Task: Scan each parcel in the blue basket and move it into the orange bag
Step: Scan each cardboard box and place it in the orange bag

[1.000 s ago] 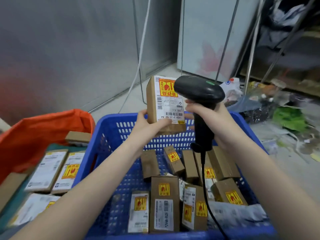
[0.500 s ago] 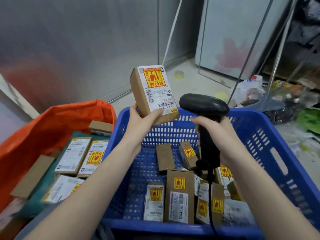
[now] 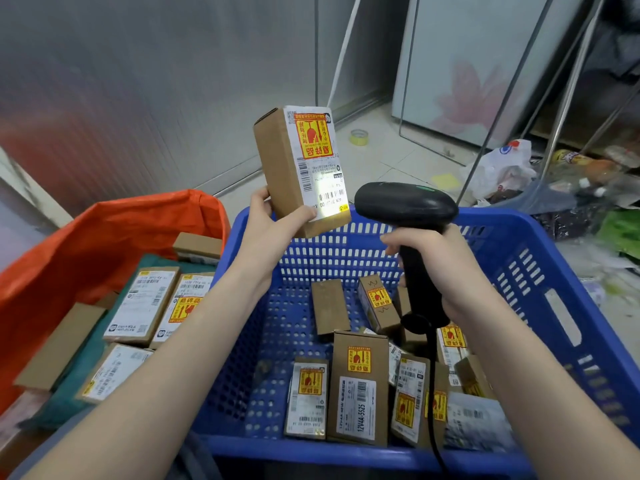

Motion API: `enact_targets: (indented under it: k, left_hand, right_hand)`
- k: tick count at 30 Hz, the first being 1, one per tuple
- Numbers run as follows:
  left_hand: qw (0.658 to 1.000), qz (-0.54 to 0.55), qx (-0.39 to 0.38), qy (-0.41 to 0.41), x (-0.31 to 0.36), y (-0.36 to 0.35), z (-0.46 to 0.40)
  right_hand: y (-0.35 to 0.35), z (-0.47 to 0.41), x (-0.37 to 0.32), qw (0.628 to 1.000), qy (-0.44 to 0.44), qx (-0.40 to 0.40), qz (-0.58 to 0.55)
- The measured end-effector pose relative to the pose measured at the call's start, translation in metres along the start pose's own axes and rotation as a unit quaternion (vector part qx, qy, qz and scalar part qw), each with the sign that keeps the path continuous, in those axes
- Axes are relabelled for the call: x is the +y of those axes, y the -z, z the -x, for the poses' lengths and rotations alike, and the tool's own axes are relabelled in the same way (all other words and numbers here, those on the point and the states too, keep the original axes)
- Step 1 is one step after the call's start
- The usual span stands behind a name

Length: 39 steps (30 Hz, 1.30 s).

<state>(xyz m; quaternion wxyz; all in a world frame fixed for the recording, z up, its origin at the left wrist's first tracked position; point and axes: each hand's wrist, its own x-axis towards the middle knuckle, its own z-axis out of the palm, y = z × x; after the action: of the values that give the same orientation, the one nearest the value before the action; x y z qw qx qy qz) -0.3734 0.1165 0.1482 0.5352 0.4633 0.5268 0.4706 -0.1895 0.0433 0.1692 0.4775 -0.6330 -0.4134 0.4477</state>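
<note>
Now my left hand (image 3: 273, 226), gripping the parcel (image 3: 301, 168), has swung it left off the blue basket (image 3: 540, 282) toward the orange bag (image 3: 104, 244); my right hand (image 3: 446, 268) keeps clutching the scanner (image 3: 405, 206), whose light is on the label, so the drop looks next.

A: Left hand (image 3: 273, 226)?
B: Raised, forearm stretched forward, thumb and fingers clamping a parcel (image 3: 300, 168).
A: Right hand (image 3: 446, 268)?
B: Lower, fist wrapped round the scanner (image 3: 412, 230).
</note>
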Motion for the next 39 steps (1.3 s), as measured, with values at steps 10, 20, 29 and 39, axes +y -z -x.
enact_targets:
  k: [10,20,29,39]
  left_hand:
    - [0.999,-0.016,-0.029,0.002,-0.002,0.001,0.0]
    - [0.999,-0.024,-0.039,0.004,-0.003,0.001,0.0]
    - [1.0,-0.02,-0.011,-0.013,0.006,0.009,0.006]
    - [0.994,-0.059,0.067,-0.066,0.042,0.092,0.023]
  right_hand:
    - [0.0,-0.001,0.003,0.999,0.026,-0.021,0.029]
    - [-0.004,-0.006,0.003,0.999,0.021,-0.014,0.037]
    - [-0.008,-0.002,-0.003,0.999,0.049,-0.013,0.013]
    - [-0.075,0.011,-0.031,0.995,0.06,-0.07,-0.031]
